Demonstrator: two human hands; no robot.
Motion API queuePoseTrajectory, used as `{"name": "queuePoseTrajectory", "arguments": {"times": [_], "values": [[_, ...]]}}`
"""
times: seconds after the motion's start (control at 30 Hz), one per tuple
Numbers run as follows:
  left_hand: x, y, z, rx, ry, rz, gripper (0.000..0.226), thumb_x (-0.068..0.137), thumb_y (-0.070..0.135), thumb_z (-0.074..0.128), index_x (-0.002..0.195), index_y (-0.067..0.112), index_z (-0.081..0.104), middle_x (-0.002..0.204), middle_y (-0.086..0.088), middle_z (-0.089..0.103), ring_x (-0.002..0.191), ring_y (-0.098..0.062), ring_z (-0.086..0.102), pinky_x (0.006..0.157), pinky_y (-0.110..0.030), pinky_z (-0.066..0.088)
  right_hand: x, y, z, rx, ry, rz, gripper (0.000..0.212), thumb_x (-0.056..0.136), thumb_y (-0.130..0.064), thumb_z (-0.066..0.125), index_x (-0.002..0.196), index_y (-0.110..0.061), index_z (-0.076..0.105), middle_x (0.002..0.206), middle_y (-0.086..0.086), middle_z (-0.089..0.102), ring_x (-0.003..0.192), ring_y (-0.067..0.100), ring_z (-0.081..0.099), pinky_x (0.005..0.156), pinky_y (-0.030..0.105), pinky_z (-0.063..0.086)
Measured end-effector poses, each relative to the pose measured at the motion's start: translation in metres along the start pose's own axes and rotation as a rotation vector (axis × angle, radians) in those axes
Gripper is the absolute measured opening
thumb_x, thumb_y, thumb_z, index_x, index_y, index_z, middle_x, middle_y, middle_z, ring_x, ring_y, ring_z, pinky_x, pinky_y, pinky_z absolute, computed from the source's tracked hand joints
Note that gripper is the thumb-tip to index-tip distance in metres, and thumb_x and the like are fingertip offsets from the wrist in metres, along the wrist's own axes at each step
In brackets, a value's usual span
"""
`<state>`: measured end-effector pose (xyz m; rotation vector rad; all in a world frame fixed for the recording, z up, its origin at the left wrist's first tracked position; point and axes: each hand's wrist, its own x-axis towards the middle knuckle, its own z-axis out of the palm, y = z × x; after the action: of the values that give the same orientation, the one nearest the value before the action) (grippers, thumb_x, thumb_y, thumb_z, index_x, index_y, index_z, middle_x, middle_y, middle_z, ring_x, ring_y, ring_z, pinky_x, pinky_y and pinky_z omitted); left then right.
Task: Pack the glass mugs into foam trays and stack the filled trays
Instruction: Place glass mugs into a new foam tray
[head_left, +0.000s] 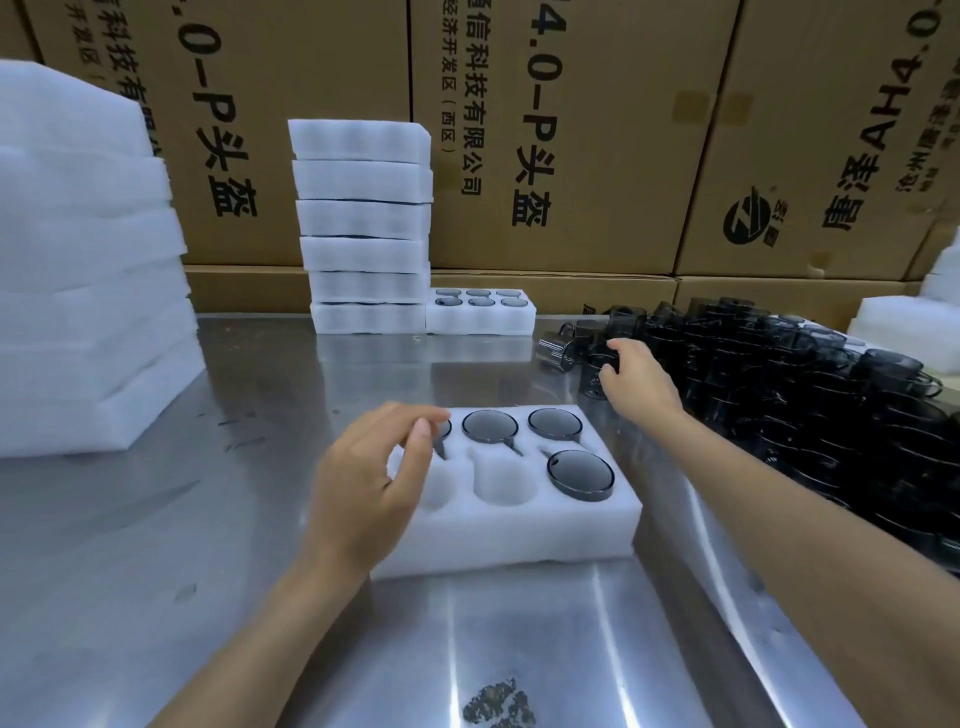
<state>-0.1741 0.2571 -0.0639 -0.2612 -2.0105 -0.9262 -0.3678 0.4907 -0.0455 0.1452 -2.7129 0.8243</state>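
Observation:
A white foam tray (524, 540) lies on the steel table in front of me. Dark glass mugs sit upside down in its back row (490, 426) and in the front right pocket (581, 474); the front middle pocket (503, 486) is empty. My left hand (371, 483) hovers over the tray's left side with relaxed fingers, holding nothing and hiding the left pockets. My right hand (636, 382) reaches into the pile of dark mugs (779, 384) on the right and grips one mug (597, 366) at the pile's near edge.
A stack of filled trays (363, 223) stands at the back, with one filled tray (480, 312) beside it. Empty foam trays are piled at the left (88, 291) and far right (904, 322). Cardboard boxes (571, 130) wall off the back.

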Motion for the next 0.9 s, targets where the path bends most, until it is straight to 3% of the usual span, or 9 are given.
{"name": "queuePoseTrajectory", "arguments": {"times": [0.17, 0.33, 0.5, 0.6, 0.77, 0.9], "values": [[-0.002, -0.003, 0.004, -0.015, -0.061, -0.036, 0.038, 0.091, 0.033, 0.036, 0.088, 0.018, 0.071, 0.079, 0.011, 0.067, 0.085, -0.01, 0.063, 0.079, -0.035, 0.049, 0.015, -0.001, 0.016, -0.184, -0.116, 0.03, 0.052, 0.098, -0.03, 0.039, 0.148, -0.019, 0.027, 0.152, 0.003, 0.031, 0.122, 0.034, 0.048, 0.094, 0.044, 0.045], [-0.001, -0.004, 0.006, -0.026, -0.049, -0.023, 0.036, 0.092, 0.031, 0.037, 0.088, 0.017, 0.071, 0.078, 0.011, 0.067, 0.081, -0.012, 0.064, 0.075, -0.037, 0.049, 0.014, 0.004, 0.027, -0.29, -0.121, 0.003, 0.044, 0.098, -0.034, 0.043, 0.138, -0.015, 0.041, 0.143, 0.007, 0.033, 0.109, 0.036, 0.053, 0.082, 0.039, 0.045], [-0.001, -0.006, 0.007, -0.039, -0.035, -0.006, 0.035, 0.092, 0.03, 0.038, 0.088, 0.017, 0.07, 0.078, 0.011, 0.066, 0.078, -0.012, 0.063, 0.071, -0.037, 0.049, 0.008, 0.003, 0.026, -0.388, -0.103, -0.047, 0.027, 0.093, -0.04, 0.053, 0.11, -0.021, 0.061, 0.118, 0.007, 0.052, 0.101, 0.032, 0.056, 0.074, 0.035, 0.044], [-0.002, -0.006, 0.007, -0.04, -0.027, -0.002, 0.034, 0.092, 0.029, 0.039, 0.088, 0.018, 0.07, 0.077, 0.012, 0.066, 0.076, -0.011, 0.062, 0.07, -0.037, 0.048, 0.003, 0.003, 0.024, -0.422, -0.057, -0.076, 0.014, 0.093, -0.029, 0.053, 0.084, -0.019, 0.056, 0.097, 0.006, 0.061, 0.093, 0.03, 0.059, 0.065, 0.031, 0.04], [-0.003, -0.004, 0.006, -0.037, -0.024, 0.004, 0.034, 0.091, 0.03, 0.039, 0.088, 0.019, 0.07, 0.079, 0.015, 0.066, 0.075, -0.011, 0.062, 0.069, -0.036, 0.048, -0.009, -0.003, 0.007, -0.287, 0.076, -0.085, 0.012, 0.093, -0.015, 0.051, 0.095, -0.018, 0.063, 0.095, 0.005, 0.066, 0.078, 0.026, 0.05, 0.062, 0.03, 0.037], [-0.001, -0.001, 0.006, 0.022, -0.055, 0.034, 0.031, 0.091, 0.031, 0.04, 0.093, 0.021, 0.07, 0.078, 0.017, 0.063, 0.071, -0.008, 0.059, 0.065, -0.035, 0.049, -0.032, -0.012, -0.018, -0.139, 0.189, -0.208, 0.009, 0.092, -0.019, 0.054, 0.096, -0.021, 0.062, 0.085, -0.002, 0.064, 0.083, 0.027, 0.057, 0.062, 0.032, 0.041]]}}
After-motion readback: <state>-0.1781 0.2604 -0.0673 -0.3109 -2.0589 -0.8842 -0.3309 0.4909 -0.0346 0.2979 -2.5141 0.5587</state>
